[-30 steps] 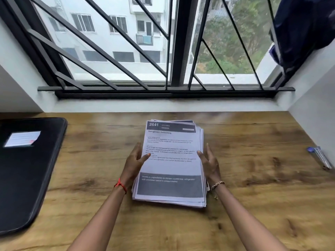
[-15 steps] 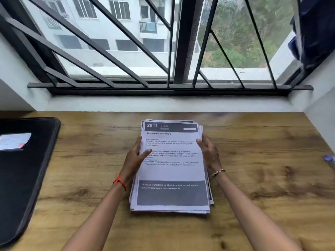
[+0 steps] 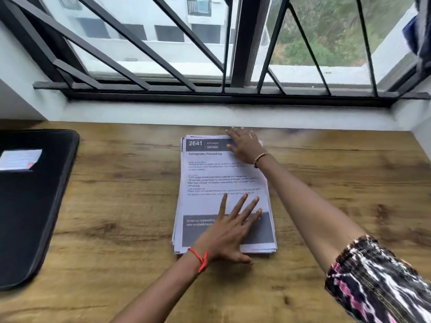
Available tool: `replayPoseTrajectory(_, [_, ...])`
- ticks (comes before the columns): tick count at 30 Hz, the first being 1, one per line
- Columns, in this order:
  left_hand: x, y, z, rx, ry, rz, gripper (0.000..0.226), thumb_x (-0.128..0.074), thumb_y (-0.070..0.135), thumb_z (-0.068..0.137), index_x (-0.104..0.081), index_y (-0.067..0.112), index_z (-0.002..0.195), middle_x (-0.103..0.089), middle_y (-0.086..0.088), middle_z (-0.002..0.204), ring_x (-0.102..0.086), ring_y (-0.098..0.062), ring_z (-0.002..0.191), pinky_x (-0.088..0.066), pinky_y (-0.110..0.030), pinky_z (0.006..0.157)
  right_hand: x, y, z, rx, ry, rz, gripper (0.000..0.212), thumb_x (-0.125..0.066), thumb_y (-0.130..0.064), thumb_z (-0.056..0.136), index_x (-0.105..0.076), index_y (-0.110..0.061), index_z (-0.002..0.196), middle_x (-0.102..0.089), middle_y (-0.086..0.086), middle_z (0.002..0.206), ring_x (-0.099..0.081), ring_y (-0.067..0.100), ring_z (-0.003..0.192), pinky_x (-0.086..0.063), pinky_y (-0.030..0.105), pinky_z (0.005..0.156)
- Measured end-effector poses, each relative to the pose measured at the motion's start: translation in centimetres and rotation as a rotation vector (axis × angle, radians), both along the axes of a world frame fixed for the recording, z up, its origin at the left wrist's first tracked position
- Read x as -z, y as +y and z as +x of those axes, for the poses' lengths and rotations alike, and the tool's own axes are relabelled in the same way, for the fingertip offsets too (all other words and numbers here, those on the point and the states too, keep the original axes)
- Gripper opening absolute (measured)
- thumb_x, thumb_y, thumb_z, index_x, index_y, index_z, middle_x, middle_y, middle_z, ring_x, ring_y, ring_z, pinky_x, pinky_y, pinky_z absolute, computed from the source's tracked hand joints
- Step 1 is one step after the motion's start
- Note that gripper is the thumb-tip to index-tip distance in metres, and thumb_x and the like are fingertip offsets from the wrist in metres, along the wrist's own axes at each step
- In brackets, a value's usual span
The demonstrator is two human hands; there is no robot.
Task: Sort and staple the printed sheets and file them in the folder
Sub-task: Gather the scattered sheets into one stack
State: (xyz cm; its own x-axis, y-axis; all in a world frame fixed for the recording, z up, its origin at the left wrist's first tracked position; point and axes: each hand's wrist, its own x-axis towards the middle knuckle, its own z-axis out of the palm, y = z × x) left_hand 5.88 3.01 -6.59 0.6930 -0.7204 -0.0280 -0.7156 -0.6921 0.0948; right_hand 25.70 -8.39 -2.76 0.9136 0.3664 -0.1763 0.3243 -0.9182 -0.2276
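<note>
L grip & R grip spread flat on sheets; folder well left on desk.

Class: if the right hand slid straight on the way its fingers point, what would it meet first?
Most likely the white wall under the window. The right hand lies flat on the paper stack, reaching just past its far edge; depth is hard to judge.

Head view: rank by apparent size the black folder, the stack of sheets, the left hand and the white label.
1-2, tied: black folder and stack of sheets; the folder is cropped by the frame.
3: left hand.
4: white label.
</note>
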Motion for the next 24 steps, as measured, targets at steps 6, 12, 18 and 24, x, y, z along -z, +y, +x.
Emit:
replayPoseTrajectory(6, [0.4, 1.7, -0.5, -0.059, 0.006, 0.078, 0.103, -0.041, 0.077, 0.066, -0.032, 0.009, 0.143, -0.022, -0.012, 0.153, -0.019, -0.037, 0.139, -0.032, -0.072, 0.094, -0.6, 2.5, 0.5, -0.101, 0.024, -0.146, 0.048, -0.032, -0.041, 0.098, -0.036, -0.015, 0.138, -0.041, 0.011, 0.139, -0.037, 0.030, 0.130, -0.024, 0.050, 0.107])
replayPoseTrajectory(12, [0.8, 2.2, -0.8, -0.097, 0.044, 0.086, 0.099, -0.028, 0.079, 0.070, -0.034, 0.011, 0.141, -0.029, -0.009, 0.151, -0.023, -0.035, 0.138, -0.033, -0.074, 0.090, -1.2, 3.1, 0.8, -0.078, -0.082, -0.179, 0.047, -0.034, -0.044, 0.097, -0.053, -0.010, 0.122, -0.051, 0.011, 0.127, -0.048, 0.029, 0.119, -0.032, 0.040, 0.100])
replayPoseTrajectory(18, [1.0, 2.9, -0.5, -0.170, 0.131, 0.082, 0.122, -0.022, 0.094, 0.056, -0.027, 0.014, 0.148, -0.018, -0.009, 0.156, -0.009, -0.035, 0.143, -0.007, -0.072, 0.098, -1.2, 3.7, 1.1, -0.052, -0.067, -0.158, 0.051, -0.038, -0.049, 0.094, -0.058, -0.004, 0.110, -0.055, 0.011, 0.117, -0.053, 0.027, 0.108, -0.033, 0.040, 0.098])
replayPoseTrajectory(24, [0.5, 3.0, -0.6, -0.180, 0.138, -0.026, 0.127, -0.030, 0.094, 0.055, -0.012, 0.013, 0.151, -0.004, -0.006, 0.159, 0.003, -0.026, 0.146, 0.000, -0.070, 0.102, -0.3, 2.4, 0.3, 0.077, -0.165, -0.017, 0.051, -0.039, -0.048, 0.094, -0.053, -0.009, 0.124, -0.053, 0.009, 0.128, -0.051, 0.027, 0.116, -0.030, 0.044, 0.105])
